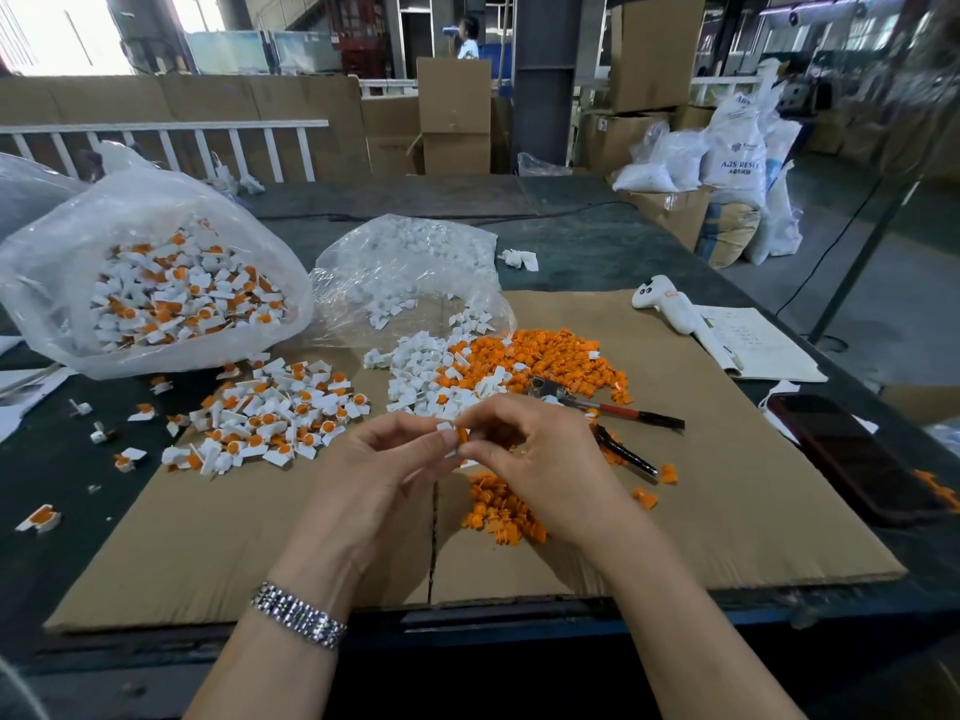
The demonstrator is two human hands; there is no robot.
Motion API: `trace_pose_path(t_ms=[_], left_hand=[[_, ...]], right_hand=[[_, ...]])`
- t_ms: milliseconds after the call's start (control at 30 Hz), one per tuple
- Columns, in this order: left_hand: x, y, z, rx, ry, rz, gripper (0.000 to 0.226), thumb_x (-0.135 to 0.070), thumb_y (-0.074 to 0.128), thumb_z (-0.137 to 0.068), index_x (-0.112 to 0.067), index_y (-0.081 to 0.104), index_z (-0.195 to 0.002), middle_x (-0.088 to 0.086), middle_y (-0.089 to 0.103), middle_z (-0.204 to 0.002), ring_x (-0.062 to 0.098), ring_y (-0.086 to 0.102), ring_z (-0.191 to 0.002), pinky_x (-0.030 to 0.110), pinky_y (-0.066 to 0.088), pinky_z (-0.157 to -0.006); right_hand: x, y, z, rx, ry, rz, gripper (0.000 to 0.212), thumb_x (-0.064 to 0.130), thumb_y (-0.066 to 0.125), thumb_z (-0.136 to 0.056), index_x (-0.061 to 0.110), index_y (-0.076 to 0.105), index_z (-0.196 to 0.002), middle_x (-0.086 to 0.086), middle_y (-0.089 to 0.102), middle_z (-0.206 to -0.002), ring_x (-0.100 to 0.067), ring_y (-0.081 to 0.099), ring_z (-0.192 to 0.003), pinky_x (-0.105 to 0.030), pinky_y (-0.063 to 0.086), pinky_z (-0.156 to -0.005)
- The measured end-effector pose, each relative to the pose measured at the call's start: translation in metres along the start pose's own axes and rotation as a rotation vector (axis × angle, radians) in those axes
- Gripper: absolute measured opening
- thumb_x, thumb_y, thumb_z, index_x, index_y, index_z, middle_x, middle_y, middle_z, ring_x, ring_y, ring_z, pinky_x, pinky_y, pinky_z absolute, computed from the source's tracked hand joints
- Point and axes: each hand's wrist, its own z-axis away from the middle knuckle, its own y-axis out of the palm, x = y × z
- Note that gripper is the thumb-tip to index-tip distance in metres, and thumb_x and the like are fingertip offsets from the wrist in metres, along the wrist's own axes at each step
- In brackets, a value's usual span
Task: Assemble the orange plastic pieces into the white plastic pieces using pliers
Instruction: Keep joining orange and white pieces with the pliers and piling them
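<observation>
Left hand: the left hand (387,459) is raised just above the cardboard sheet (208,537), palm turned inward, thumb and fingers curled to pinch a white plastic piece (447,433); a metal watch (298,614) sits on the wrist.
Right hand: the right hand (524,454) meets it from the other side, fingertips bent in and pinching an orange plastic piece (462,435) against the white one, so the two pieces touch between both hands.
Pliers: the pliers (597,407) lie flat on the cardboard just beyond the right hand, handles spread apart, nobody holding them.
Loose orange pieces: one heap of orange pieces (550,356) spreads behind the hands, a smaller orange heap (501,511) lies under the right wrist.
Loose white pieces: a white heap (421,361) spills from an open clear bag (410,272), touching the orange heap.
Assembled pieces: a pile of white-and-orange pieces (270,413) lies to the left on the cardboard edge; many more fill a large plastic bag (150,272) behind it.
Table: a dark worktable (597,252) carries the cardboard; a phone (852,457) lies at the right edge, near a sheet of paper (763,345) and a white handheld gadget (670,306).
Room: a warehouse floor with cardboard boxes (454,116), a white railing (166,142), white resin sacks (732,153), and a person (467,39) far back.
</observation>
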Motion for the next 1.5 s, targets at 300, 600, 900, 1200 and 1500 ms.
trace_pose_path(t_ms=[300, 600, 900, 1200, 1500], left_hand=[[0.003, -0.002, -0.001, -0.024, -0.056, -0.008, 0.016, -0.009, 0.087, -0.061, -0.004, 0.08, -0.074, 0.021, 0.078, -0.091, 0.027, 0.079, -0.087, 0.022, 0.061, -0.072], [0.007, -0.005, -0.006, -0.145, -0.165, 0.096, 0.01, 0.0, 0.082, -0.07, -0.005, 0.083, -0.078, 0.024, 0.077, -0.101, 0.032, 0.078, -0.092, 0.021, 0.061, -0.062], [0.001, -0.008, -0.011, -0.181, -0.176, 0.101, 0.025, -0.007, 0.086, -0.062, -0.005, 0.082, -0.086, 0.02, 0.079, -0.096, 0.026, 0.079, -0.082, 0.023, 0.06, -0.056], [-0.006, -0.006, -0.017, -0.186, -0.152, 0.171, 0.033, -0.009, 0.082, -0.066, 0.001, 0.074, -0.096, 0.01, 0.08, -0.086, 0.017, 0.078, -0.073, 0.018, 0.057, -0.053], [-0.012, 0.0, -0.02, -0.203, -0.081, 0.135, 0.018, -0.007, 0.079, -0.081, -0.001, 0.072, -0.097, 0.01, 0.08, -0.091, 0.015, 0.076, -0.073, 0.018, 0.051, -0.047]], right_hand=[[-0.004, 0.005, 0.002, 0.041, 0.005, 0.032, 0.02, 0.023, 0.074, -0.089, 0.025, 0.071, -0.109, 0.014, 0.066, -0.096, 0.0, 0.062, -0.089, -0.017, 0.053, -0.084], [-0.072, -0.031, -0.03, 0.145, 0.536, 0.802, 0.057, 0.054, 0.061, -0.093, 0.011, 0.051, -0.13, -0.012, 0.05, -0.134, -0.031, 0.047, -0.125, -0.045, 0.038, -0.104], [-0.084, -0.033, -0.042, 0.277, 0.489, 0.887, 0.044, 0.044, 0.059, -0.092, 0.009, 0.055, -0.119, -0.017, 0.048, -0.127, -0.034, 0.048, -0.117, -0.043, 0.042, -0.097], [-0.029, -0.057, -0.054, 0.247, 0.486, 0.226, 0.007, 0.011, 0.053, -0.094, 0.008, 0.055, -0.087, -0.011, 0.061, -0.078, -0.02, 0.057, -0.064, -0.034, 0.046, -0.056], [0.025, -0.031, -0.045, 0.645, 0.455, -0.019, 0.028, 0.029, 0.046, -0.106, 0.007, 0.06, -0.096, -0.009, 0.073, -0.089, -0.019, 0.072, -0.079, -0.037, 0.059, -0.079]])
